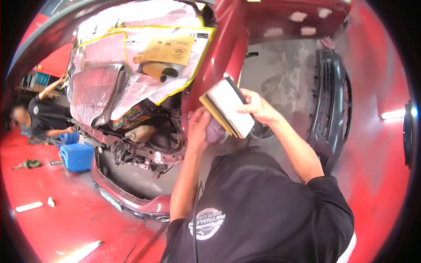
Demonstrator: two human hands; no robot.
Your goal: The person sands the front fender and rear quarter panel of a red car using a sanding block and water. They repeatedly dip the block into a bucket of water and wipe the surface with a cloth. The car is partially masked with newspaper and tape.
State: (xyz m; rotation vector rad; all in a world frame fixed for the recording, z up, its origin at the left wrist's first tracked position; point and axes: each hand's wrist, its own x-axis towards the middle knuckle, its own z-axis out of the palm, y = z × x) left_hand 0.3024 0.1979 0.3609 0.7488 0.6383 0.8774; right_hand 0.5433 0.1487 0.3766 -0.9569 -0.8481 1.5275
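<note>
My right hand (258, 106) grips a flat rectangular sanding block (231, 105) with a white face, a dark strip on its far edge and tan layers along its near left edge. Its thumb presses on the white face. Close to the tan edge, my left hand (198, 127) has its fingers curled around a bunched purple-grey cloth (215, 130); the block partly covers it. Both hands are beside the red car fender (219, 57).
Paper and plastic masking (153, 48) with yellow tape covers the car's engine bay. A red bumper (136, 197) lies at the lower left, a dark bumper (331, 105) at the right. A blue container (77, 156) stands near a person (48, 114) at the far left.
</note>
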